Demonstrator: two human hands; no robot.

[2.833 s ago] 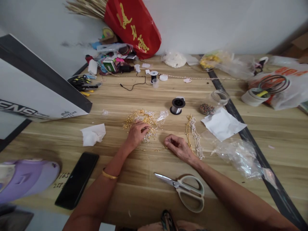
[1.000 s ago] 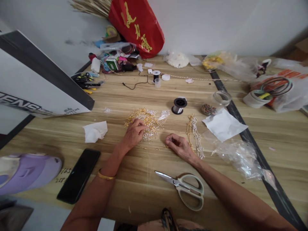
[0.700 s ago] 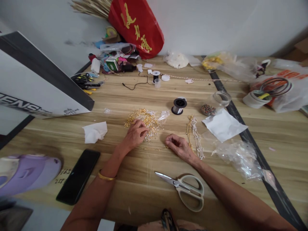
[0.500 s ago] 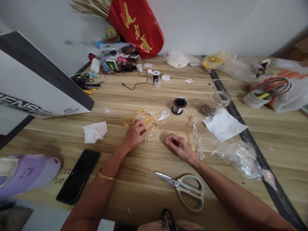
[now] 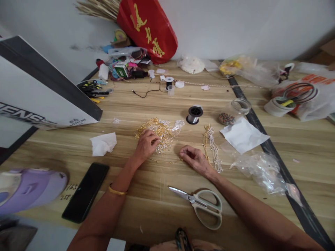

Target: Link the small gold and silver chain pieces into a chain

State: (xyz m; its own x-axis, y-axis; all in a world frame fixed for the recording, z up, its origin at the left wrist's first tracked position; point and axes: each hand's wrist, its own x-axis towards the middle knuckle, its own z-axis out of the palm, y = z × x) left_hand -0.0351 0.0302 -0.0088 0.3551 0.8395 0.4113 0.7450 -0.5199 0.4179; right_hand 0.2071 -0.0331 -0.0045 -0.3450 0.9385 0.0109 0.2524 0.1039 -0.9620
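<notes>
A tangled pile of gold and silver beaded chains lies at mid-table. My left hand rests at the pile's left front edge, fingers curled together; what they pinch is too small to make out. To the right, my right hand is closed on the end of a thin gold chain, which runs left along the wood toward my left hand. Just beyond my right hand lie more gold and silver strands. White-handled scissors lie in front of my hands, and a wire spool stands behind.
At left are a black phone, a crumpled tissue, a purple device and a large box. On the right, a glass jar, a white paper and clear plastic bags. A red bag leans at the back.
My left hand has shifted very slightly, its fingers drawn a little closer together. My right hand stays in place.
</notes>
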